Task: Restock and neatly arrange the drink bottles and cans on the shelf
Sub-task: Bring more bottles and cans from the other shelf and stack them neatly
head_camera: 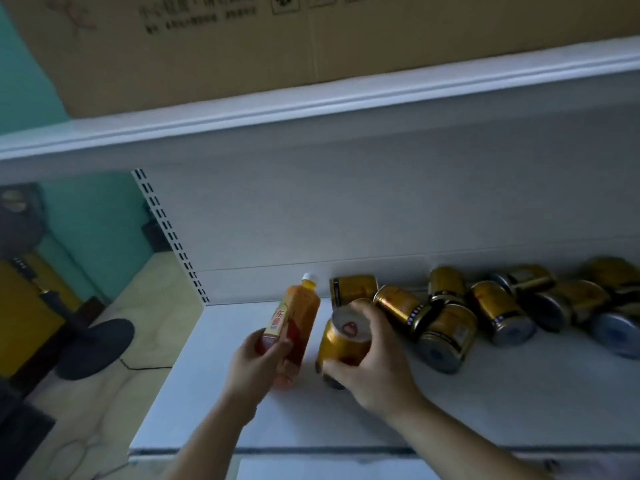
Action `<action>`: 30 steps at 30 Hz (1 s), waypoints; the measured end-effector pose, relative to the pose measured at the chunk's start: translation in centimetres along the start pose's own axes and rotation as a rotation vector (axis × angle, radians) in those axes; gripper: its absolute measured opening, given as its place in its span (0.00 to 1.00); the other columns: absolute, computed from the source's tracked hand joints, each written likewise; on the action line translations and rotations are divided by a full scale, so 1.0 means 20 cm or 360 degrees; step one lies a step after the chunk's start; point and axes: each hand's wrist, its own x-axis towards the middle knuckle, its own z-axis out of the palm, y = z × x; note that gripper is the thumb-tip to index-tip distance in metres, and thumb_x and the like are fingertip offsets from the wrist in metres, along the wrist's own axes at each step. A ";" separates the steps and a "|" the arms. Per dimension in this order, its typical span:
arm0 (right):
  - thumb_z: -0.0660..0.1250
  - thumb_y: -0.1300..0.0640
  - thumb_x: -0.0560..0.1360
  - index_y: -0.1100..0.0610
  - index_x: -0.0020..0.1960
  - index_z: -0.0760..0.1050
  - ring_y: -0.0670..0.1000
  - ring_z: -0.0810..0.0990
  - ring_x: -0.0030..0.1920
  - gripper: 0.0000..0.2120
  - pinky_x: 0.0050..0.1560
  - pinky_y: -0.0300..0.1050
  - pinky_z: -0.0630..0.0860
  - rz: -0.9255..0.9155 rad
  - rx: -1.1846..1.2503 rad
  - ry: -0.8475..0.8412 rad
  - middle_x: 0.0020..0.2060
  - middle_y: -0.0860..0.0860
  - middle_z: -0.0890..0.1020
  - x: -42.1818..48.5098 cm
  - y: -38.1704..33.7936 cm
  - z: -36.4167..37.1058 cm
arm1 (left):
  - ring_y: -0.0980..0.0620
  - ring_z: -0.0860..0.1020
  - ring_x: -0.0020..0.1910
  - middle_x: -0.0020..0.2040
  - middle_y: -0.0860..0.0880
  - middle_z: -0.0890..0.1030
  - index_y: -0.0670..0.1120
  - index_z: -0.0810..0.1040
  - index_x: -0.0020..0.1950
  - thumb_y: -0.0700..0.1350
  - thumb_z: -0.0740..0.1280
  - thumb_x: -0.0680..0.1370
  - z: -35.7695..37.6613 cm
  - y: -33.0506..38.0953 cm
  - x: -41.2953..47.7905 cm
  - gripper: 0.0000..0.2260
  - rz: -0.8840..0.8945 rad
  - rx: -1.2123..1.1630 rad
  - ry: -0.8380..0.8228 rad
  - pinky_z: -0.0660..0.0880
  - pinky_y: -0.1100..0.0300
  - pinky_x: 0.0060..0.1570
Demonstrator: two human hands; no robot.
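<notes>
A cardboard box (pixel 311 39) sits on the upper shelf (pixel 346 98). On the white shelf (pixel 485 403) below, gold cans (pixel 491 306) lie tumbled along the back at right. The left hand (pixel 256 362) grips an orange bottle (pixel 294 327), leaning back; just beside it, the right hand (pixel 370 358) wraps a gold can (pixel 341 348), tilted.

Printed cardboard box (pixel 242 46) overhead, round black fan base (pixel 95 348) on pale floor (pixel 114 420), teal wall (pixel 93 216)

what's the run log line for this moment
left hand: holds orange bottle | right hand: grips gold can | loose cans: lying tipped, right side of shelf | step: arranging
</notes>
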 end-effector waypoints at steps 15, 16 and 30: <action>0.85 0.53 0.42 0.65 0.52 0.81 0.62 0.83 0.44 0.40 0.43 0.57 0.80 0.0998 0.2287 0.0064 0.50 0.63 0.82 0.00 0.00 -1.16 | 0.38 0.80 0.51 0.54 0.38 0.81 0.43 0.81 0.58 0.66 0.67 0.62 0.93 0.43 -0.51 0.33 -0.0315 -0.1400 -0.0871 0.75 0.41 0.52; 0.84 0.52 0.46 0.66 0.52 0.81 0.63 0.83 0.44 0.37 0.46 0.58 0.79 0.0997 0.2296 0.0124 0.49 0.63 0.81 -0.02 0.02 -1.23 | 0.39 0.80 0.49 0.53 0.39 0.82 0.44 0.83 0.54 0.66 0.65 0.62 1.01 0.44 -0.53 0.32 -0.0360 -0.1407 -0.0860 0.75 0.42 0.52; 0.72 0.39 0.56 0.61 0.56 0.77 0.58 0.82 0.35 0.36 0.38 0.49 0.80 0.0747 0.2047 0.1449 0.38 0.60 0.82 -0.58 0.05 -2.11 | 0.40 0.80 0.54 0.55 0.40 0.82 0.44 0.75 0.63 0.54 0.66 0.65 1.87 0.67 -0.91 0.28 -0.0466 -0.1044 -0.1547 0.73 0.44 0.53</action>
